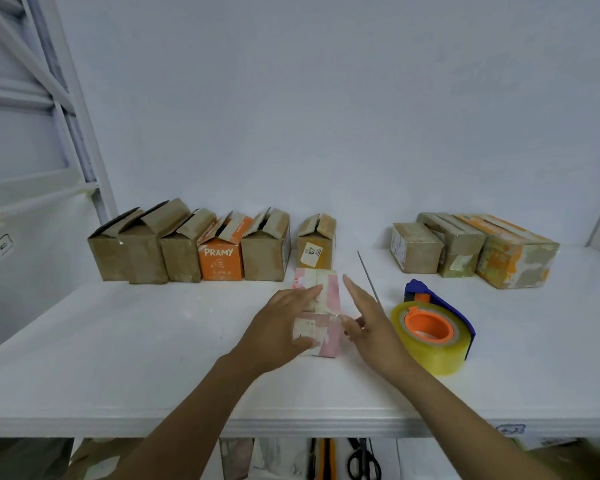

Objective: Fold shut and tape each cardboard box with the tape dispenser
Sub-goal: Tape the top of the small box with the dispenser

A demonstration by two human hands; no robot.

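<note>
Three taped cardboard boxes [465, 251] lie at two o'clock and six open brown boxes [187, 251] at eleven. The left hand [281, 327] and right hand [371, 327], fingers straight, steady the pink-white box [328, 292].

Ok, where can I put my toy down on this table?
Best spot: the bare table front left, between the open boxes and the near edge. Also right of the tape dispenser. The middle is crowded around the pink box.

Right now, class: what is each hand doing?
Left hand: open, fingers flat on the small box.
Right hand: open, holding nothing, beside the box.
</note>
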